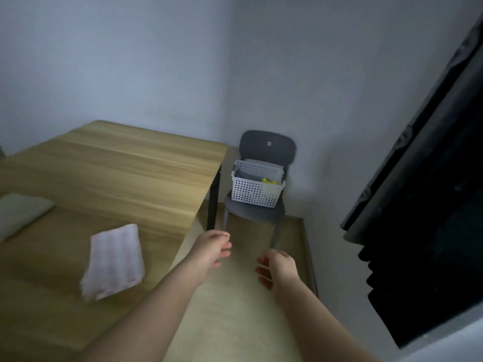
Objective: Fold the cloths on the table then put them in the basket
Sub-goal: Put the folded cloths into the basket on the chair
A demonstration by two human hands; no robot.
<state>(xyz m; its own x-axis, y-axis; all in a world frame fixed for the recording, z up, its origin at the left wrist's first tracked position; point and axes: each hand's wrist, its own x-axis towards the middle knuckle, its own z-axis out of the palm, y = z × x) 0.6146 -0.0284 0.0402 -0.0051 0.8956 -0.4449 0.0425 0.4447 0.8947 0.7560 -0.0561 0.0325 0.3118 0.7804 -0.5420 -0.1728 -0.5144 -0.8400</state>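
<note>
Right of the folded pink cloth (113, 259), long axis running away, left hand (214, 250) is nearer than right hand (277, 270); both grips released.

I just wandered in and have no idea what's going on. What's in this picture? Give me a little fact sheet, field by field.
Table: wooden top, dark leg.
On it: folded pink-and-white cloth; grey cloth at the left edge of view, partly cut off.
Basket: white, perforated, standing on a grey chair beside the table.
In the basket: something grey and something yellow.
Left hand: empty, fingers relaxed, held out over the floor.
Right hand: empty, beside the left.
</note>
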